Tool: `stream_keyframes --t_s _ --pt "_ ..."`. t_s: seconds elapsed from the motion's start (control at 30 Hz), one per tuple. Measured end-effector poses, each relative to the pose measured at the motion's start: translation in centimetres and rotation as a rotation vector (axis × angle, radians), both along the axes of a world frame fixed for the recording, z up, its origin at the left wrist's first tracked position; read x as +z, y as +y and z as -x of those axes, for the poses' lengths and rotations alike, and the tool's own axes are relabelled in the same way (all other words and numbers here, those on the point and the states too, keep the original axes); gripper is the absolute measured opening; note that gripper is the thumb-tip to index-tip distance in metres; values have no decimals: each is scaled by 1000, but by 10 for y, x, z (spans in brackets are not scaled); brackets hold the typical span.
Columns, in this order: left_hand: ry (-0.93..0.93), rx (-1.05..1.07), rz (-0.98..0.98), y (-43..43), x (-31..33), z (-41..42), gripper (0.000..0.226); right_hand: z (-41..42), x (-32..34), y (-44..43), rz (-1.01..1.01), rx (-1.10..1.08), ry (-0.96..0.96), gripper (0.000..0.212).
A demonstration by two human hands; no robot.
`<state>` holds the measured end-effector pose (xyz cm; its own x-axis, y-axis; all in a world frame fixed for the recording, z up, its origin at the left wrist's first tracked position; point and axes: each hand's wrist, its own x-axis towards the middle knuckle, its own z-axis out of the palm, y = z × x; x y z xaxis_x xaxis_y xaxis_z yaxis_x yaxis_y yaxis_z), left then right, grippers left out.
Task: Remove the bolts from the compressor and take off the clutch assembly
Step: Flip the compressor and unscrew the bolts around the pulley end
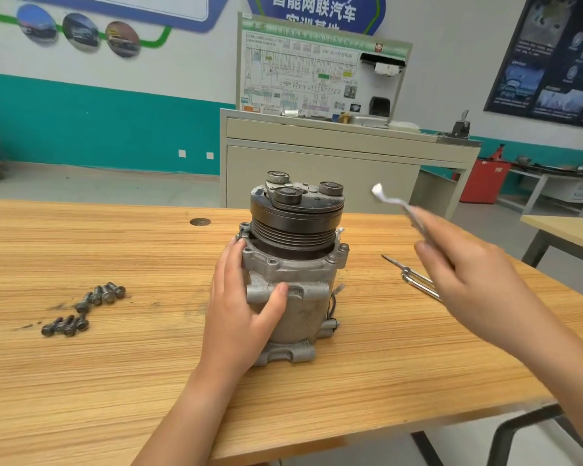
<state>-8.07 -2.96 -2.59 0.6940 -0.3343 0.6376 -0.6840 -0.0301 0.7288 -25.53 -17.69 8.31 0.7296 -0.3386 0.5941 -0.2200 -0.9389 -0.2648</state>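
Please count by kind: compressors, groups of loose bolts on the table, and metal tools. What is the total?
compressor: 1
bolt groups: 2, far group and near group
tools: 2, blurred tool in right hand, second tool on table
Total: 5

Left of the compressor, bare table runs to the loose bolts. The left hand grips its left flank; right of it, the right hand, gripping a wrench, hangs over a metal tool.
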Motion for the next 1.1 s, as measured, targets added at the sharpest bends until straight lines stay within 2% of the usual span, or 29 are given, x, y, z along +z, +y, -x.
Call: stream_keyframes --t_s 0.07,0.13,0.27,0.43,0.6,0.8,0.97,1.1 --pt "-6 -3 9 1 0 0 70 7 -1 8 147 -93 273 50" --pt "-7 7 20 1 0 0 72 4 -4 12 210 -168 431 50" --pt "14 35 16 3 -4 1 77 -5 0 24 278 -225 531 58" --pt "17 7 24 2 -4 6 70 -16 8 46 529 -386 666 72" --pt "75 -26 24 1 -6 6 77 -12 0 49 592 -415 732 60" --pt "70 -33 29 2 -9 2 70 -17 6 37 711 -322 726 58" --pt "7 -18 -23 1 -11 1 68 -15 7 9 683 -181 754 65" --pt "-4 -21 -43 0 -13 2 64 -34 13 -24 706 -158 672 47"
